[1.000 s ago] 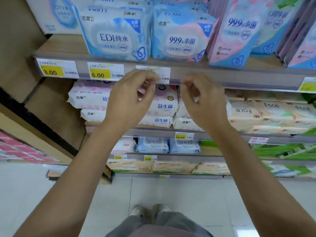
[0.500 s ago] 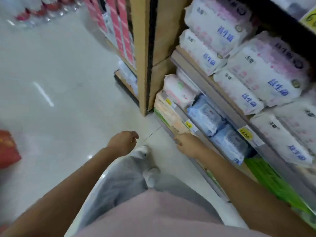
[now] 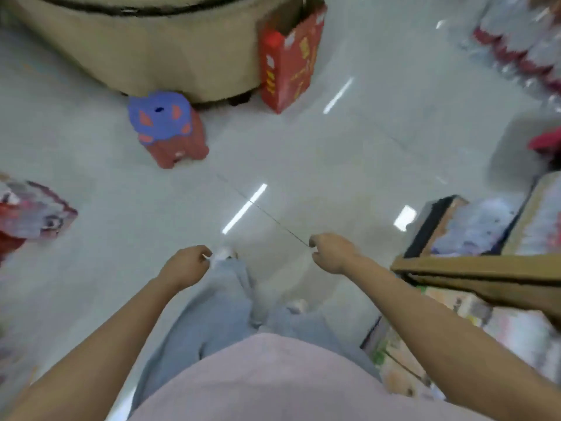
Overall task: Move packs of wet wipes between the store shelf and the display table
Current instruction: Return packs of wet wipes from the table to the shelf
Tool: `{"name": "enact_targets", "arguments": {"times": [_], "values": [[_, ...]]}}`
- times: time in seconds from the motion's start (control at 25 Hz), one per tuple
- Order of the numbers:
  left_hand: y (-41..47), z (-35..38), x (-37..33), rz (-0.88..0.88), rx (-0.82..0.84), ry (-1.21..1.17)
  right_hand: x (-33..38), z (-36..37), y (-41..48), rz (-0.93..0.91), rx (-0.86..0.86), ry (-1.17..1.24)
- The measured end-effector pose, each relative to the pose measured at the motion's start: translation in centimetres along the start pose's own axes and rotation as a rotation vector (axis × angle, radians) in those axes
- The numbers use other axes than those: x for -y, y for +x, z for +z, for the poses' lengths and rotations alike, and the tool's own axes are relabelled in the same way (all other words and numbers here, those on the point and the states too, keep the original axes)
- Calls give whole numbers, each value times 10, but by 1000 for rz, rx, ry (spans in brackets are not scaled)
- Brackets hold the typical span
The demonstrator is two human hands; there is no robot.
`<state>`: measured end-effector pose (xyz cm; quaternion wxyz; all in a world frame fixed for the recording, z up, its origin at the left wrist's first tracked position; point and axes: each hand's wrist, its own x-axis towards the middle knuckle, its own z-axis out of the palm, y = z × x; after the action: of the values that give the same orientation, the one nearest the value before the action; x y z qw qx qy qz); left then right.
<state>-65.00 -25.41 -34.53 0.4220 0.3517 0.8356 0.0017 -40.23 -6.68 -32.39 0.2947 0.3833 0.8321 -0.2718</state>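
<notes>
Blurred packs (image 3: pixel 473 226) are sitting on the store shelf (image 3: pixel 473 268) at the right edge, well apart from the round beige display table (image 3: pixel 151 50) at the top. The left hand (image 3: pixel 185 267) and right hand (image 3: pixel 332 253) are hanging at lower centre, fingers loosely curled, holding nothing. A purple-topped stool (image 3: pixel 165 126) and a red carton (image 3: pixel 288 56) are standing by the table.

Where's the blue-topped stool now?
Head view, upper left: the stool stands on the floor beside the beige display table, left of the red carton.
</notes>
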Motion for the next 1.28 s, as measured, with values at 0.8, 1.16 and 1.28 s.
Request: {"name": "enact_targets", "arguments": {"times": [0.8,1.16,1.28], "values": [[144,-287,303,-330,-242,-730,354,-134,313,-20,206,-106],[218,-413,388,-502,-293,-807,546,-275,481,-258,121,-168],[234,-442,429,-584,-285,-918,620,-317,526,-315,47,-103]]}}
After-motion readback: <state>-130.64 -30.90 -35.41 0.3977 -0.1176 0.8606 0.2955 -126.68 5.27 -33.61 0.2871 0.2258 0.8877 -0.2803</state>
